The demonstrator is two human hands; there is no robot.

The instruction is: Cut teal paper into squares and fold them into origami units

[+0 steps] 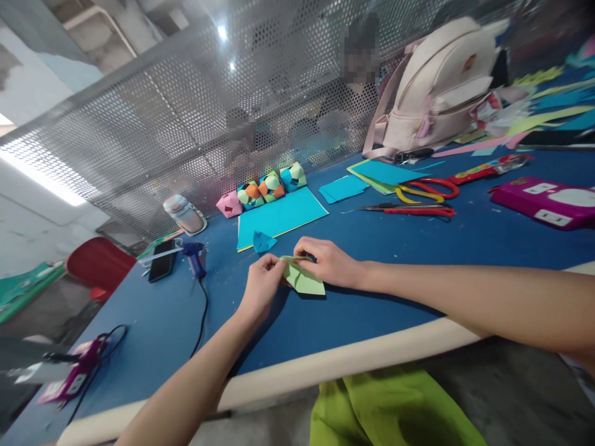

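Both hands pinch one partly folded piece of light green paper (304,280) just above the blue table. My left hand (266,280) has its thumb and fingertips closed on the paper's left corner. The fingers of my right hand (325,261) are bent over its upper edge. Just beyond them lies a small folded blue paper piece (263,241), at the front edge of a stack of blue sheets (281,215). Several folded paper balls (270,187) in pink, green, orange and blue stand in a row behind that stack.
Scissors (425,191), a red-handled craft tool (409,210) and blue paper pieces (344,188) lie to the right. A purple power strip (548,201) is farther right. On the left are a corded glue gun (194,257), a phone (162,261) and a bottle (185,214). A backpack (437,93) stands behind.
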